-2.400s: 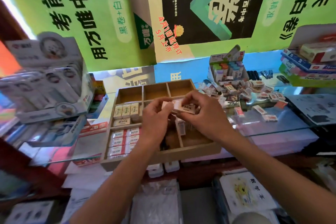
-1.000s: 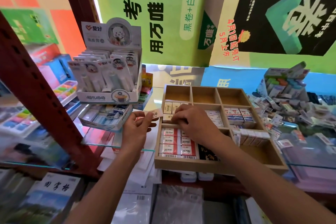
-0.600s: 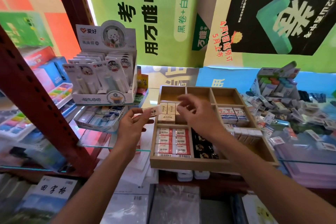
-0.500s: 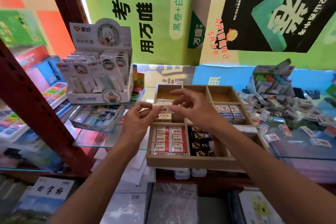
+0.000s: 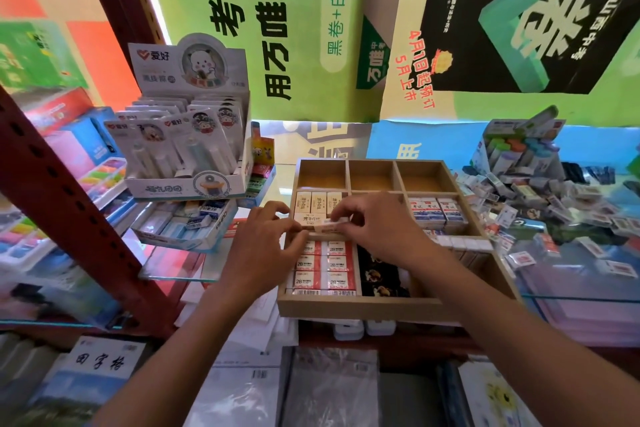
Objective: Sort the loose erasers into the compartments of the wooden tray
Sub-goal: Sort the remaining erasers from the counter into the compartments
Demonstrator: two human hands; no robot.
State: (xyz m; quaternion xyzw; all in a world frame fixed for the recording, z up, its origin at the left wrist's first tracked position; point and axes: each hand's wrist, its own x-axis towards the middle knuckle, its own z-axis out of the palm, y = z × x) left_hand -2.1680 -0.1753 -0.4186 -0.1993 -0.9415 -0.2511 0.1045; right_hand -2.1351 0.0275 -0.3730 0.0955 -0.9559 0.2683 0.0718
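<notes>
Cream eraser [image 5: 329, 226] sits pinched between both your hands, left hand [image 5: 266, 250] and right hand [image 5: 377, 229], fingers clamped on it, over the wooden tray [image 5: 363, 305] middle-left compartment beside matching erasers.

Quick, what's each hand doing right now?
Left hand: fingers curled at one end of a cream eraser over the wooden tray.
Right hand: pinches the same eraser.
</notes>
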